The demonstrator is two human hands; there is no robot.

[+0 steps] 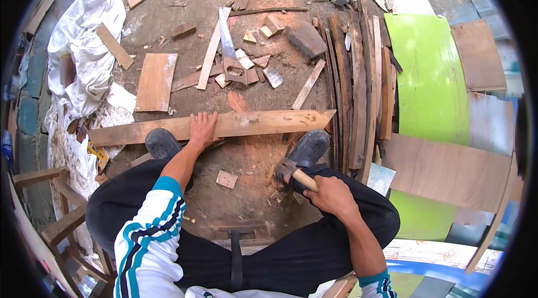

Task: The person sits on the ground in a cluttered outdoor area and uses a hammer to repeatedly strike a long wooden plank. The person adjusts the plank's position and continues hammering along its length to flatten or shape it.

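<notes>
The person sits low over the dirt ground [246,158], knees apart, and a long plank [224,125] lies across in front of both shoes. The left hand [202,128] rests flat on the plank near its middle, fingers spread and open, pressing it down; I judge this keeps the wood from sliding. The left shoe [161,144] is just beside the plank's near edge and the right shoe [308,148] is under its right part, so the feet seem to help as stops.

The right hand [333,194] is closed around the wooden handle of a hammer [291,172]. Its metal head is low, near the ground, beside the right shoe and apart from the plank. The hammer is held close to the end of the handle, which gives more swing.

Beyond the plank, a hand saw [228,46] lies among small offcuts toward the far side of the ground. To the right is a stack of dark planks [358,74] and a green sheet [428,74]. A white sack [78,40] lies at the left edge, and a square piece of board [157,81] is near it
</notes>
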